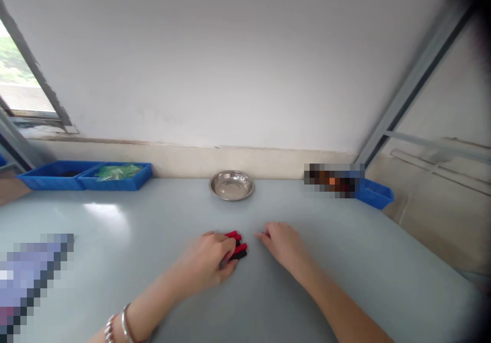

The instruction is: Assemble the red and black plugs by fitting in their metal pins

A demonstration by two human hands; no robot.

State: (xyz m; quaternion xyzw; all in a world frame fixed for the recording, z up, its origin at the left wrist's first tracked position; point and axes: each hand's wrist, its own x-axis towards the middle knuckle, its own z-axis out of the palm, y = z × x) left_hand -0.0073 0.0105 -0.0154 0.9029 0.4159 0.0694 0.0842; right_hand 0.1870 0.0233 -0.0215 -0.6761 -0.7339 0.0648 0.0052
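Note:
Near the middle of the grey-blue table (pixel 184 220), my left hand (pixel 215 256) is closed round several short red and black sticks (pixel 240 250). Their ends poke out to the right past its fingers. My right hand (pixel 284 242) rests a little to the right, apart from the sticks, its fingers curled and pressed together. Something small and dark shows at its fingertips, too small to name. Behind both hands a round, shallow metal dish (pixel 231 185) stands near the wall.
Two blue trays (pixel 115 182) stand at the back left, one with green plastic-wrapped items. A blue bin (pixel 374 193) and a pixelated object (pixel 332 180) are at the back right. Another pixelated object (pixel 32 276) lies at the left. Metal posts flank the table.

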